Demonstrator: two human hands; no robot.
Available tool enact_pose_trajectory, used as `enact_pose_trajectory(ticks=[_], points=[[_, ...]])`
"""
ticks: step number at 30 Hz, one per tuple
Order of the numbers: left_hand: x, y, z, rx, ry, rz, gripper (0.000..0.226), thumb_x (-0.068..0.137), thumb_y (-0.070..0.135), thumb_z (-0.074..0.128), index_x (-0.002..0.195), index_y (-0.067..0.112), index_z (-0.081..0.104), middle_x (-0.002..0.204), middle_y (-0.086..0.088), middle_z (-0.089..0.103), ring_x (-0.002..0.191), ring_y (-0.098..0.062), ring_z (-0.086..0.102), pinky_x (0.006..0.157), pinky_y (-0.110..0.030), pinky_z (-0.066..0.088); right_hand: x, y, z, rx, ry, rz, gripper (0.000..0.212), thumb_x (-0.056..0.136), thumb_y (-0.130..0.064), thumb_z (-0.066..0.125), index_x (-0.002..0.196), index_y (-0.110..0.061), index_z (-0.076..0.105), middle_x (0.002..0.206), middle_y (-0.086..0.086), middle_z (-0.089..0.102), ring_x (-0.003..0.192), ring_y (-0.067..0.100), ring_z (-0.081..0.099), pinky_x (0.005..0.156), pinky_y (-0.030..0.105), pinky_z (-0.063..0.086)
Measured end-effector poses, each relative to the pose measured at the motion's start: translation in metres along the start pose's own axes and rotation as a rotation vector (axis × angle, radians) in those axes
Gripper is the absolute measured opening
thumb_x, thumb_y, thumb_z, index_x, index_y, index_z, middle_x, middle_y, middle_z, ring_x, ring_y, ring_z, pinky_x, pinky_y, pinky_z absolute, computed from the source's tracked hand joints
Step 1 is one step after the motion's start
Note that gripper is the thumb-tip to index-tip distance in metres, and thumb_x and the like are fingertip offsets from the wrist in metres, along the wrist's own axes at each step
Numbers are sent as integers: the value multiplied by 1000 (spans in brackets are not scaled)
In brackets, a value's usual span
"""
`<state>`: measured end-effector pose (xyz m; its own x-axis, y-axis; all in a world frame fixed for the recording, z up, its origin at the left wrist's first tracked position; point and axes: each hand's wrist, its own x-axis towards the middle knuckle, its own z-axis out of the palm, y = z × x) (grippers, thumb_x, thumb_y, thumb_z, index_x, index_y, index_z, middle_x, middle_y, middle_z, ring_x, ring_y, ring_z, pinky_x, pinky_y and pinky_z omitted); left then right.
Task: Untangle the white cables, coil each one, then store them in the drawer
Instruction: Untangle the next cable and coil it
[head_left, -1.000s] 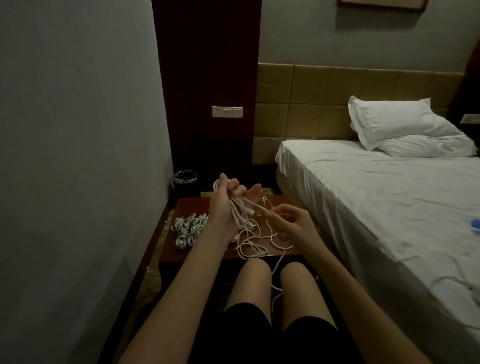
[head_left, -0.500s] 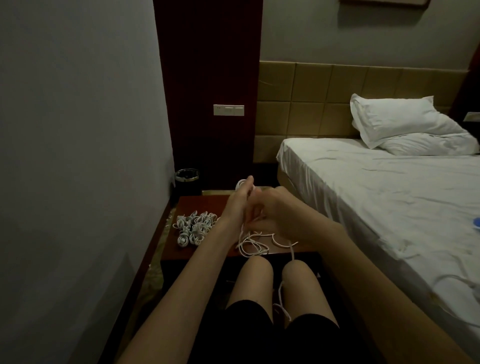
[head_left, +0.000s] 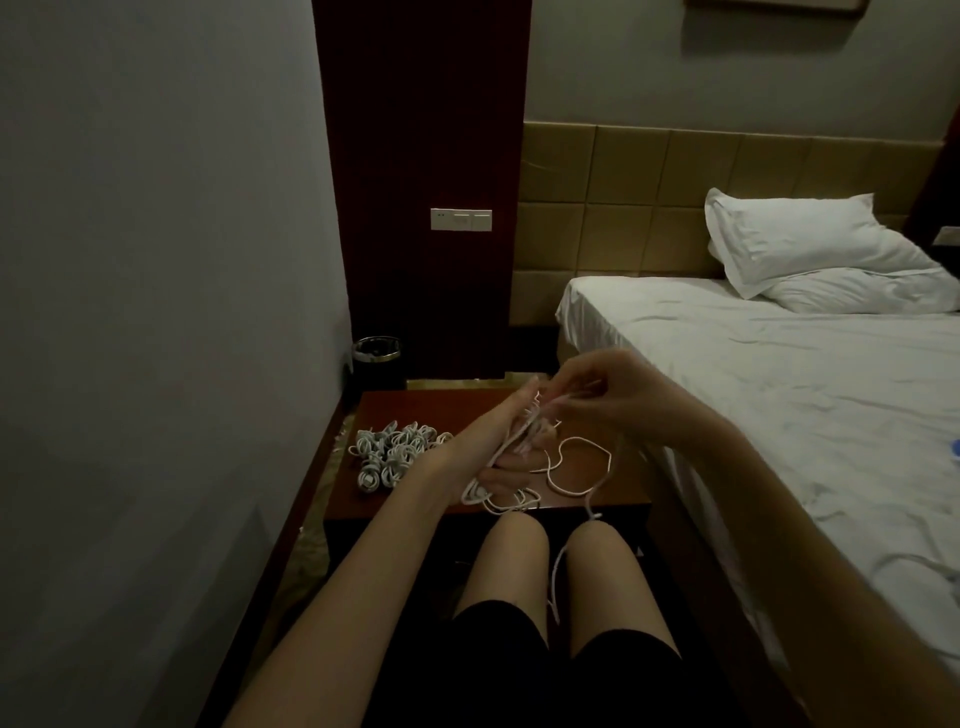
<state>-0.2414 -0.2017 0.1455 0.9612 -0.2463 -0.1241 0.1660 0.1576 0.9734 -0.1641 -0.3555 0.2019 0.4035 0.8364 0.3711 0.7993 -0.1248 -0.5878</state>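
Step in hand, judged: coiling one white cable, with untangling not finished.

Left hand (head_left: 511, 441) is held upright over the near middle of the desk (head_left: 457, 402), palm toward the right. Several turns of the white cable (head_left: 576, 467) run lengthwise around it, from the raised fingertips down to the heel of the hand; the fingers are closed loosely about these turns, holding them in place.

Right hand (head_left: 618, 397) is just right of the left hand's fingertips, above the desk. Its fingers (head_left: 571, 397) are pinched narrow on a strand and feed it toward the top of the bundle.

The slack lies in open loops on the near right part of the desk. One tail drops over the near edge and hangs between the knees. Whether these loops cross or knot, I cannot tell; the light is poor.

Pile of coiled cables (head_left: 392, 452) sits on the left part of the desk, just beside the left wrist. Judged: most cables are done already. No drawer is visible in this view.

Next move calls for: right hand draws slack up and lays another turn over the left, clearing any snag in the loops; then the tail comes up from between the knees.
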Motion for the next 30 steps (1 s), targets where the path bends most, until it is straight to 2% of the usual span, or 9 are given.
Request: enact_pose_trajectory(ticks=[3, 5, 8, 13, 15, 18, 21, 26, 30], points=[[3, -2, 6, -120, -170, 47, 59, 76, 76, 50, 61, 19, 53, 39, 9, 34, 26, -1, 25, 30, -16, 13, -1, 1, -2, 30, 153, -34, 10, 77, -24, 71, 84, -18, 70, 78, -2, 70, 72, 11, 69, 65, 21, 56], [5, -3, 9, -192, -221, 91, 59, 84, 71, 40, 58, 21, 59, 39, 9, 36, 25, 0, 27, 29, -13, 18, 1, 5, 5, 94, 209, -14, 9, 80, -16, 72, 87, -10, 71, 78, 1, 69, 69, 9, 68, 62, 17, 54], [6, -3, 10, -176, -243, 125, 53, 88, 60, 46, 57, 17, 46, 37, 8, 34, 25, -1, 26, 28, -13, 21, -1, 11, 12, 326, 229, 133, 11, 80, -20, 71, 88, -13, 71, 80, 8, 71, 68, 9, 68, 60, 16, 53], [5, 1, 6, -118, 58, 357, 54, 98, 47, 33, 57, 18, 50, 39, 6, 29, 28, -4, 22, 32, -17, 12, -8, 21, 14, 509, 347, 237, 8, 84, -22, 69, 89, -19, 74, 81, 14, 73, 70, 26, 66, 61, 29, 52], [6, 3, 2, -194, 180, 407, 57, 102, 44, 20, 82, 14, 65, 40, 3, 34, 27, -3, 24, 33, -18, 12, -10, 20, 17, 447, 425, 201, 7, 88, -19, 66, 89, -20, 73, 75, 6, 73, 68, 17, 69, 58, 22, 53], [10, 3, 2, -222, 314, 363, 53, 103, 46, 15, 124, 18, 55, 46, -1, 48, 27, -3, 29, 30, -15, 19, -11, 14, 25, 305, 499, 116, 7, 91, -14, 63, 90, -17, 70, 74, -8, 69, 64, 0, 67, 56, 11, 50], [13, 3, 8, -269, 287, 328, 55, 102, 50, 13, 122, 23, 56, 58, -3, 56, 36, -5, 40, 35, -15, 28, -9, 17, 36, 165, 488, 114, 10, 90, -15, 65, 87, -23, 69, 73, -11, 66, 64, -2, 64, 58, 10, 49], [13, 5, 10, -259, 386, 328, 60, 103, 49, 13, 121, 18, 62, 99, -8, 70, 85, -14, 69, 64, -24, 58, -6, 30, 46, 69, 454, 206, 6, 87, -18, 70, 91, -18, 74, 68, -12, 65, 60, -3, 60, 54, 10, 45], [17, 7, 12, -492, 433, 380, 53, 103, 47, 23, 85, 10, 57, 93, -13, 72, 85, -23, 67, 77, -37, 55, -4, 33, 69, -89, 415, 138, 9, 88, -14, 69, 89, -11, 77, 67, 1, 71, 60, 14, 62, 54, 26, 49]])
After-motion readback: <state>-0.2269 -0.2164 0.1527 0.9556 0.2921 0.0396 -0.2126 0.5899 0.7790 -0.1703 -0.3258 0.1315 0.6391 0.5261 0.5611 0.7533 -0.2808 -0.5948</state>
